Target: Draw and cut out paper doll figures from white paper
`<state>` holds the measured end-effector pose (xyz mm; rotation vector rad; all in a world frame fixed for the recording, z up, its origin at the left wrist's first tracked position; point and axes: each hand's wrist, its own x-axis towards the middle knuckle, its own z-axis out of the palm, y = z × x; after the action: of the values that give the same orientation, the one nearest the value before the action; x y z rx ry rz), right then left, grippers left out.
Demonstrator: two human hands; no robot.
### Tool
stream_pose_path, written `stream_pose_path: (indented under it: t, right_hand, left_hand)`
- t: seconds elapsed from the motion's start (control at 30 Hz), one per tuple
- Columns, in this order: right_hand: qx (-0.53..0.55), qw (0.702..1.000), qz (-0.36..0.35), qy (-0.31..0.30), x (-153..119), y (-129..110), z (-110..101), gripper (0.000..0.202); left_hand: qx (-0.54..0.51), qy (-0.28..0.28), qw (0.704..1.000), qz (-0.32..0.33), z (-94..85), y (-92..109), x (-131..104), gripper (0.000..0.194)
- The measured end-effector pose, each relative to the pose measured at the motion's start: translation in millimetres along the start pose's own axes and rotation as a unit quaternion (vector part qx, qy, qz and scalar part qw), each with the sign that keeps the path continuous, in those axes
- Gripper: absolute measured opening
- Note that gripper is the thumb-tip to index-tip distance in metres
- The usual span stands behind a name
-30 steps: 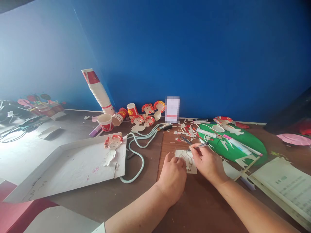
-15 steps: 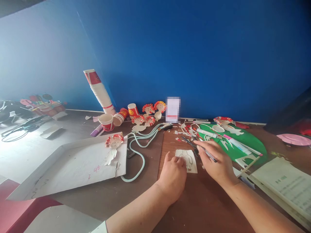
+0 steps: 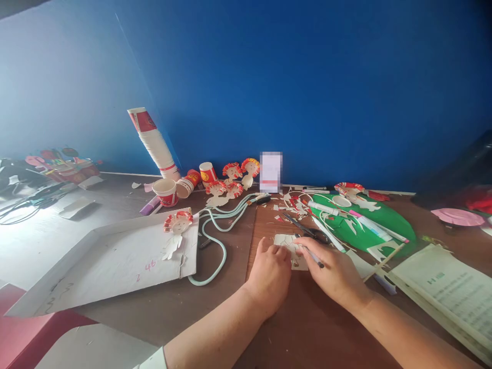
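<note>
- Watching remotely, I am seeing the left hand (image 3: 271,277) pressing bunched fingers over a small white card (image 3: 283,240) on the brown desk (image 3: 307,323); whether they are pinching it, I cannot tell.
- The right hand (image 3: 333,271) is pinching a dark pen (image 3: 313,255) above the card's right side.
- I am judging that a loosening left hand could be letting the card skid, spoiling its drawn lines; a sweeping right hand could be knocking the scissors (image 3: 299,224) lying just beyond.
- Pink handwriting, apparently including a 2, is marking the white tray (image 3: 115,266); a gold emblem is decorating a red paper cup (image 3: 208,175), its brand escaping me.
- Print is blurring on the open booklet (image 3: 442,287).
</note>
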<state>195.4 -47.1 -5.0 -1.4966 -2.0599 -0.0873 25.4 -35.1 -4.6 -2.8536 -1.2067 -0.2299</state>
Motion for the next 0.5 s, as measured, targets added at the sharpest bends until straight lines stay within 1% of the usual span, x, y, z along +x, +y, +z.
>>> stream_pose_path:
  t: [0.1, 0.2, 0.3, 0.4, 0.5]
  right_hand:
    - [0.003, 1.000, -0.004, -0.011, -5.9, -0.9, 2.4, 0.027]
    - [-0.013, 1.000, 0.010, -0.022, -8.1, -0.6, 5.1, 0.024]
    - [-0.042, 0.998, 0.028, -0.037, -9.1, 0.0, 7.5, 0.019]
    - [-0.052, 0.997, 0.036, -0.047, -10.7, 0.8, 9.2, 0.019]
    - [-0.047, 0.997, 0.036, -0.051, -12.2, 1.9, 10.3, 0.020]
  left_hand:
    - [-0.012, 0.003, 1.000, -0.005, -0.9, 0.0, -0.5, 0.034]
    - [-0.033, 0.008, 0.999, -0.018, 0.4, -0.8, -1.7, 0.034]
    - [-0.075, 0.027, 0.996, -0.033, 4.1, -3.7, -4.0, 0.035]
    - [-0.105, 0.064, 0.991, -0.052, 6.5, -10.2, -6.7, 0.042]
    - [-0.110, 0.124, 0.982, -0.086, 4.0, -18.9, -8.3, 0.047]
